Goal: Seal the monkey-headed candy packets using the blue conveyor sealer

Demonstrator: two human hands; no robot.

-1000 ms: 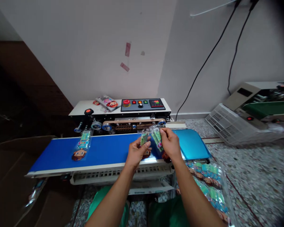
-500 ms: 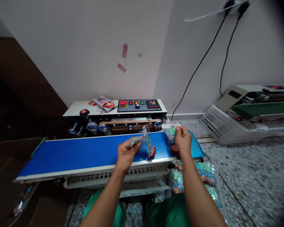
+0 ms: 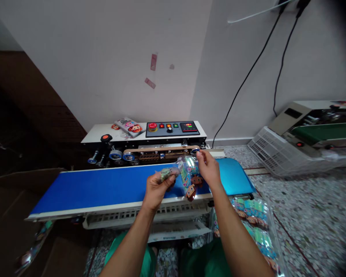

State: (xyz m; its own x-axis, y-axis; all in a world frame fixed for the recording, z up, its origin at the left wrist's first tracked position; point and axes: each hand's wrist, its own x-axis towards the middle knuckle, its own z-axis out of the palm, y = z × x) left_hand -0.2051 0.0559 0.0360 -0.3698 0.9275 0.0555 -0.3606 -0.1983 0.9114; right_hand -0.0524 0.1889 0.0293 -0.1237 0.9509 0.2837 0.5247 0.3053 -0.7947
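My left hand is closed on the top of a clear packet with a cartoon face and green print, held over the blue conveyor belt of the sealing machine. My right hand pinches a second like packet just right of the first, close to the machine's rollers. The two packets overlap between my hands.
A pile of the same packets in a clear bag lies on the speckled floor at my right. More packets rest on the machine top near the control panel. A cardboard box stands at the left. A second machine sits far right.
A packet lying on the left of the belt a second ago has gone from view. My right hand swung out to the right end of the belt, then came back beside my left hand.
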